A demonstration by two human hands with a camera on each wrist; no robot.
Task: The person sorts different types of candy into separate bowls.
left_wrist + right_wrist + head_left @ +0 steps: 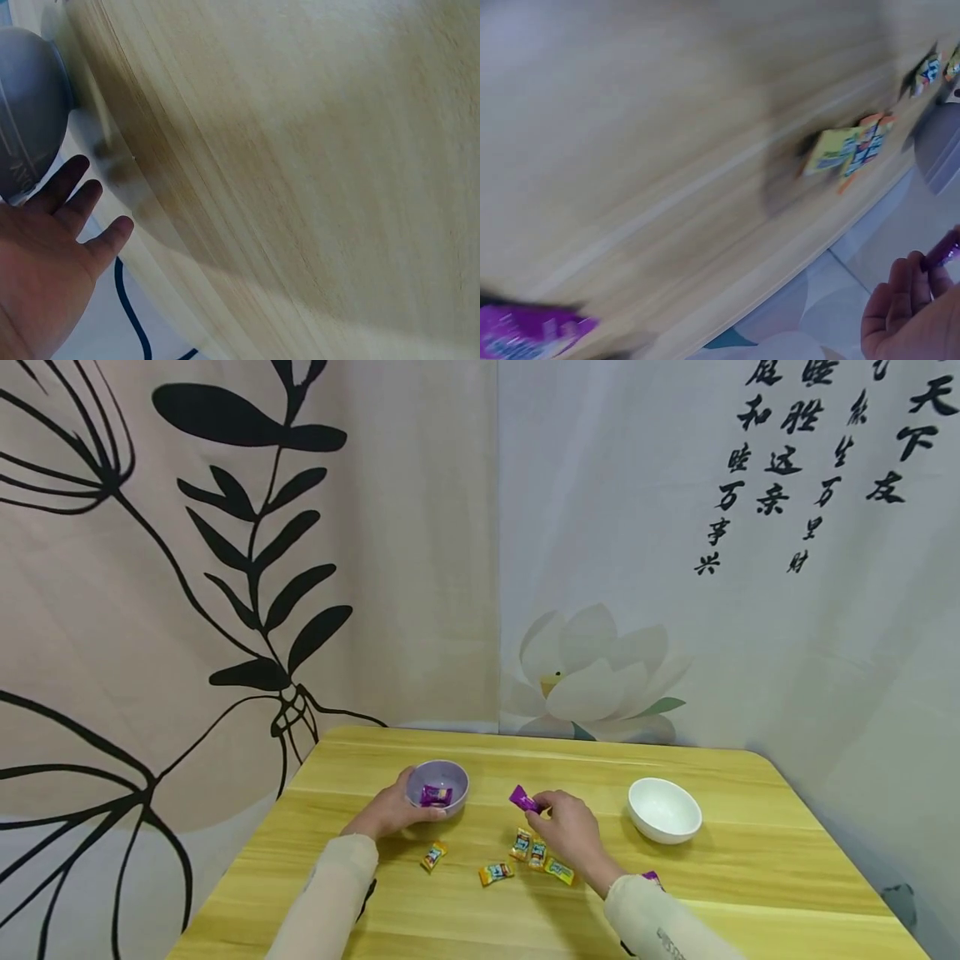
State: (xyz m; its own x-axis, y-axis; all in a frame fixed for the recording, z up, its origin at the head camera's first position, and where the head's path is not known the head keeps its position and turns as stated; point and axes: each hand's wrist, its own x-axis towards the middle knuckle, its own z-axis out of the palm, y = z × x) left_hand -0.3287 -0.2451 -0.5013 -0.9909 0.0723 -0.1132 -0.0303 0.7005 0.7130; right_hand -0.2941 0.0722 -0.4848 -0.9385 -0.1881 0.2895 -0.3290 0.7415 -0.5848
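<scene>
My left hand (390, 810) grips a small purple bowl (444, 771) at its left side, the thumb in front and fingers behind. A purple-wrapped candy (436, 797) lies in it. In the left wrist view, the fingers spread beneath the bowl's grey-looking outside (30, 97). To the right, my right hand (572, 831) pinches another purple-wrapped candy (522, 797) above the table. The right wrist view catches only part of this held candy (945, 251) at its edge. Below that hand lie several yellow-wrapped candies (537, 853); one yellow candy (433, 856) lies apart near the left wrist.
A white bowl (664, 810) stands on the wooden table (765, 860) right of my right hand. Another purple candy (652, 879) is partly hidden by the right sleeve. Behind the table's far edge hangs a printed curtain (420, 568).
</scene>
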